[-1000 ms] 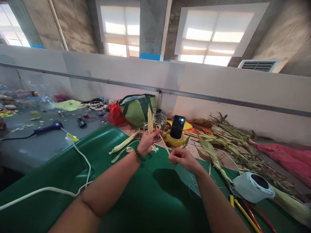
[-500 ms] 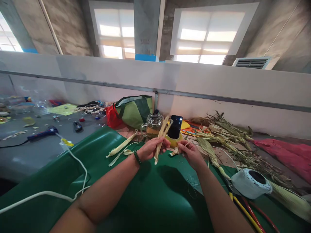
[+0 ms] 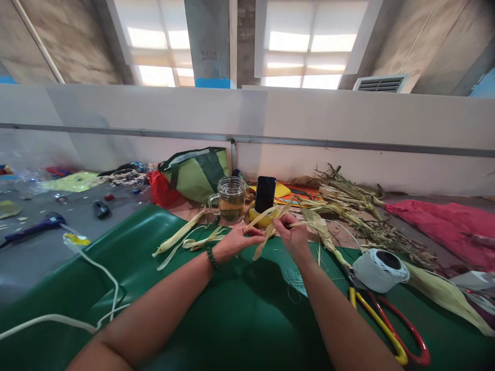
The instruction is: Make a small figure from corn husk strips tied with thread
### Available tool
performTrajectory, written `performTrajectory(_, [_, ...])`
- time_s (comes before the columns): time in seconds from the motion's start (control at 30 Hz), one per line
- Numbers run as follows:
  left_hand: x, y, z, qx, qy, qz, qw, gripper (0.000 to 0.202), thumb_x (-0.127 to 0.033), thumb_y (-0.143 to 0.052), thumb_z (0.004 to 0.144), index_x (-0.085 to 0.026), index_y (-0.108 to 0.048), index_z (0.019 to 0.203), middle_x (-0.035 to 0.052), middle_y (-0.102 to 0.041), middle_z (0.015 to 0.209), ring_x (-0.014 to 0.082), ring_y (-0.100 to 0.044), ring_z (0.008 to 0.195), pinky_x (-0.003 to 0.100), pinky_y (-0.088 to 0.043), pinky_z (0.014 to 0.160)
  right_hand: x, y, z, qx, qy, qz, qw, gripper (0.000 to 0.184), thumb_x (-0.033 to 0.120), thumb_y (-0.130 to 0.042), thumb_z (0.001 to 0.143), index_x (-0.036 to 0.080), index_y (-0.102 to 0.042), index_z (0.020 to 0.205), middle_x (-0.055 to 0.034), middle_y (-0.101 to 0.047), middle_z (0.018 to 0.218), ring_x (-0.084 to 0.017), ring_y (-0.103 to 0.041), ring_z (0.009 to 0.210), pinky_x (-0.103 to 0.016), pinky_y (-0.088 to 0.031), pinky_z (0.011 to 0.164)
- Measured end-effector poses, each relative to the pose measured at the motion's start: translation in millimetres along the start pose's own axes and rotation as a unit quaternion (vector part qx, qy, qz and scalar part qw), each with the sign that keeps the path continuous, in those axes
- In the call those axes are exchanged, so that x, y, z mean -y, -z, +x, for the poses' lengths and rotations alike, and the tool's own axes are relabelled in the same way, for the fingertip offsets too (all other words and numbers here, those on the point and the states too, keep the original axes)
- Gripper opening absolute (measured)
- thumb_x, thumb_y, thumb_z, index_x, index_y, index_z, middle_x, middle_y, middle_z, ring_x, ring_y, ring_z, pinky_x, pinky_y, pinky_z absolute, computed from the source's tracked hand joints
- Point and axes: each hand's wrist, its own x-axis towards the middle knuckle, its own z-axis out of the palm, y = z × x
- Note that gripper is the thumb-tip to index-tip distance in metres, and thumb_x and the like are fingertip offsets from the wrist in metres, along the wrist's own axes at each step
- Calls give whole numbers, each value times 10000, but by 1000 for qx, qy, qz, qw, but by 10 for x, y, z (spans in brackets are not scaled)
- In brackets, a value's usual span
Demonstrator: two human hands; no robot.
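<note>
Between my two hands is a pale corn husk strip (image 3: 261,246), looped and crossed over itself above the green mat (image 3: 232,319). My left hand (image 3: 235,244), with a dark bead bracelet (image 3: 211,257) at the wrist, pinches one side of it. Close by, my right hand (image 3: 293,237) grips the other side, and a thin pale end sticks out to the right of it. Other husk strips (image 3: 180,234) lie left of my left hand. A glass mug (image 3: 231,200) of light brown liquid and an upright phone (image 3: 265,194) on a yellow base stand just beyond my hands.
At the right lie scissors (image 3: 381,324) with red and yellow handles, a white string roll (image 3: 380,270) and dried husks (image 3: 348,206). A pink cloth (image 3: 444,221) is farther right. The green bag (image 3: 201,175) leans by the wall. A white cable (image 3: 58,320) crosses the mat's left.
My right hand has come left to the husk, which has swung from upright to a crossed loop between both hands. The view has turned right, bringing the scissor handles into sight.
</note>
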Motion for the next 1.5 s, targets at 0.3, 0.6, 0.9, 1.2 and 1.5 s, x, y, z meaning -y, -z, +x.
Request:
performTrajectory(0.3, [42,9,-25,49,3,23,999,427,-521,-719,653,-131,-566,569,-34,-382,492,55,-272,470,232,-168,450,68,-54,-43,186,-7,19,982,403,551,-626,701,174,-562,573,2,-494,546,-130,-432,567,-262,-351,547])
performTrajectory(0.6, [-12,-43,-74,85,67,-131,985,417,-462,-808,563,-125,-608,705,-36,-442,558,37,-340,474,185,-219,438,83,-42,-71,195,-73,101,973,364,533,-586,758,179,-668,735,-28,-592,656,-162,-529,626,-271,-430,574])
performTrajectory(0.9, [34,-22,-2,-30,-71,62,995,356,-428,-733,611,-132,-542,562,-16,-457,550,84,-365,558,221,-292,535,-8,-153,-97,139,-37,16,989,362,546,-653,675,189,-621,627,-18,-575,559,-145,-491,532,-279,-401,538])
performTrajectory(1.2, [-21,-24,-45,-69,-50,-2,996,442,-552,-694,640,-168,-477,683,-72,-373,516,59,-299,478,203,-228,452,6,-91,-55,97,-41,-14,994,415,595,-569,731,201,-561,601,-14,-542,510,-152,-484,510,-287,-400,534])
performTrajectory(1.5, [-79,-46,-56,-91,-70,-8,993,465,-529,-765,554,-139,-513,583,-32,-460,557,69,-381,551,204,-297,507,80,-131,-117,212,6,-31,977,334,452,-583,729,190,-525,530,9,-470,507,-118,-406,521,-257,-321,511])
